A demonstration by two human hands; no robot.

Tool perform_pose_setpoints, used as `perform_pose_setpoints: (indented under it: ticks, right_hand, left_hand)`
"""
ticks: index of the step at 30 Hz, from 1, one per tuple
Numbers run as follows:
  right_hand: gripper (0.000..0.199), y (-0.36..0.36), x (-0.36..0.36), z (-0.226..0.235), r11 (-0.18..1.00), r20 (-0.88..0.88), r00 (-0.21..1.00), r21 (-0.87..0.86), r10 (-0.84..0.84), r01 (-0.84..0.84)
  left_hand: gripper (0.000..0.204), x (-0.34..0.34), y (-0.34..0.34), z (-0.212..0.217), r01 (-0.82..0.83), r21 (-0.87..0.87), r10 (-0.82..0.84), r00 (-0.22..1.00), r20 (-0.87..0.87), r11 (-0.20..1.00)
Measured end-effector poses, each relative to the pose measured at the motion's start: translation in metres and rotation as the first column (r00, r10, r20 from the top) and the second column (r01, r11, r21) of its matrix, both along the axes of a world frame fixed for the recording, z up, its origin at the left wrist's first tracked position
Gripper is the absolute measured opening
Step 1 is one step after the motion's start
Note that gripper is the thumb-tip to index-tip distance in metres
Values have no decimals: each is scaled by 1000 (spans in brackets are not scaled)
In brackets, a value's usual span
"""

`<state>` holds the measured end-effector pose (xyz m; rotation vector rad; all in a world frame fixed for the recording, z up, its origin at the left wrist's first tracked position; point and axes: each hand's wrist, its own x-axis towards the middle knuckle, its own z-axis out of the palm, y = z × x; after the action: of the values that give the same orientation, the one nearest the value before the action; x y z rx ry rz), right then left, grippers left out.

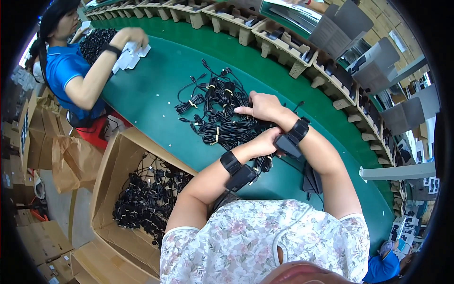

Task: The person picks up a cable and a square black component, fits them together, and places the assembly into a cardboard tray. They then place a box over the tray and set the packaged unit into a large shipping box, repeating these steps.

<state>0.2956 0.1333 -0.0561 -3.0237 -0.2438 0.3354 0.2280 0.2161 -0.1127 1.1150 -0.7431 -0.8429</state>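
Observation:
A heap of black cables (222, 128), coiled and tied into bundles with pale ties, lies on the green table. Over the heap's right side reaches my right hand (266, 107), thumb and a finger stretched apart, the other fingers mostly hidden. My left hand (262, 143) is just below it, palm down and fingers curled. My right wrist and the black box strapped to it partly cover those fingers, so what they hold is hidden. Close under my left hand lies a small cable bundle (265, 164). Both my wrists wear black straps with boxes.
An open cardboard box (106, 189) with many black cables stands below the table's left edge. A black flat pouch-like thing (312, 182) lies beside my right forearm. Pulp trays (283, 42) line the far side. A co-worker in blue (71, 71) handles white pieces at left.

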Motion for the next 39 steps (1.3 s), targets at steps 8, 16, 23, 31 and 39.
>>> perform_pose_setpoints:
  ticks: [8, 16, 23, 31, 39]
  right_hand:
    - [44, -28, -22, -17, 458, -255, 961, 845, -106, 275]
    - [51, -32, -51, 21, 834, 305, 947, 545, -104, -84]
    - [62, -40, -63, 47, 965, 214, 976, 247, 29, -82]
    - [61, -37, -73, 79, 972, 491, 864, 129, 110, -196]
    - [50, -37, -73, 54, 908, 439, 869, 224, 230, -354]
  left_hand:
    - [20, 5, -8, -1, 70, 67, -66, 996, -63, 995]
    - [22, 13, -8, -4, 101, 76, -106, 992, 68, 992]
    - [28, 11, -6, -3, 134, 57, -136, 990, 32, 989]
    - [28, 9, -5, -3, 104, 107, -109, 993, 36, 989]
    - [32, 16, -6, -3, 87, 96, -101, 984, 150, 992]
